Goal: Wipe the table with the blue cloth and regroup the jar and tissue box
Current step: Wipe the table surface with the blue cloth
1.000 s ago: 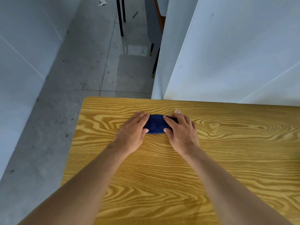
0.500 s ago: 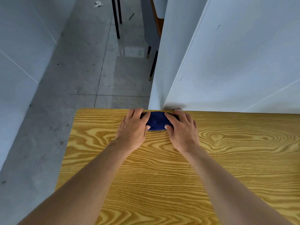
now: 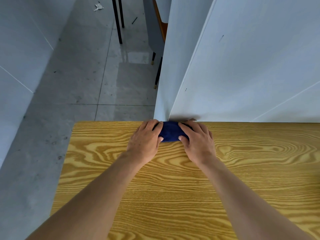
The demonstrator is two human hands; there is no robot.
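A folded dark blue cloth [image 3: 170, 131] lies at the far edge of the yellow wood-grain table [image 3: 173, 187], right where the white wall corner meets it. My left hand [image 3: 145, 140] presses down on the cloth's left side, and my right hand [image 3: 197, 141] presses on its right side. Fingers of both hands lie over the cloth, so only its middle shows. Neither the jar nor the tissue box is in view.
A white wall panel [image 3: 242, 66] rises straight behind the table's far edge on the right. The table's left edge drops to a grey concrete floor [image 3: 78, 75]. Dark chair legs [image 3: 119, 23] and a chair [image 3: 155, 32] stand further back.
Both hands have pushed the cloth away from me across the table, from a little inside the far edge up to the edge by the wall corner.
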